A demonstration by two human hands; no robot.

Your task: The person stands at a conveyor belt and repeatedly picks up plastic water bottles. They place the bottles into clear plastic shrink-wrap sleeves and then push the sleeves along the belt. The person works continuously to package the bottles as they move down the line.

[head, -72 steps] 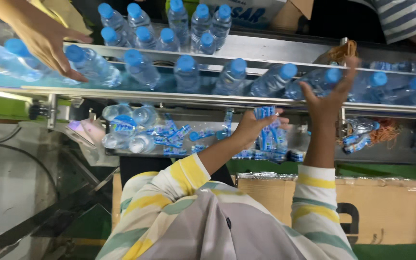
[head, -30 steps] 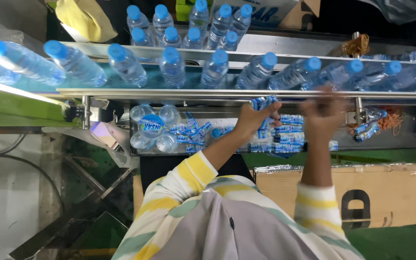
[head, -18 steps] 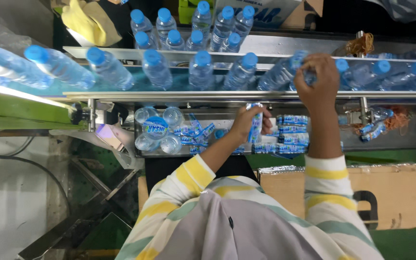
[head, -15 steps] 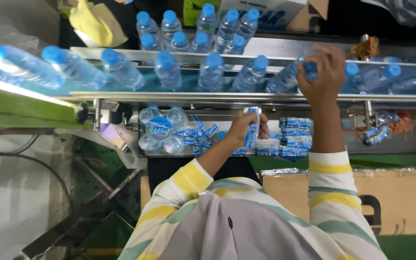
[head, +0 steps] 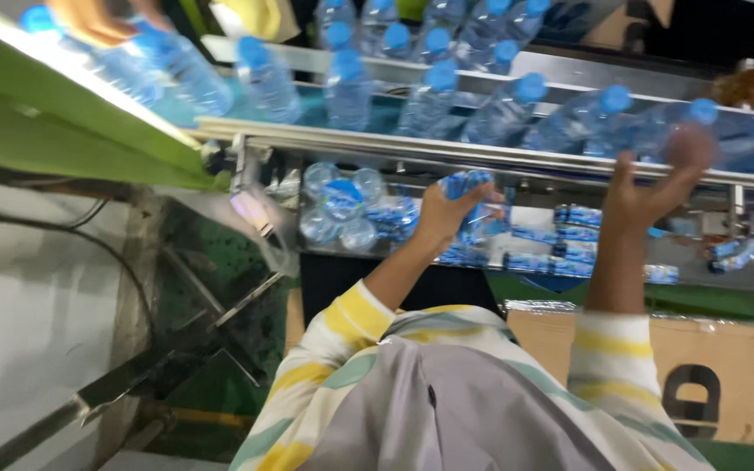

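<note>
Since half a second ago, right hand (head: 656, 179) has left its bottle (head: 569, 122), fingers spread. Left hand (head: 447, 209) grips blue labels (head: 469, 187). Best practice, judged: seat label squarely before releasing.

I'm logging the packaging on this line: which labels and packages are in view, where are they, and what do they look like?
Label bundle: in the left hand, blue and white, curled.
Loose labels: spread on the shelf under the conveyor, small blue-white strips.
Bottles: on the conveyor, clear with blue caps.
Cardboard box: lower right, brown with a dark mark.
</note>
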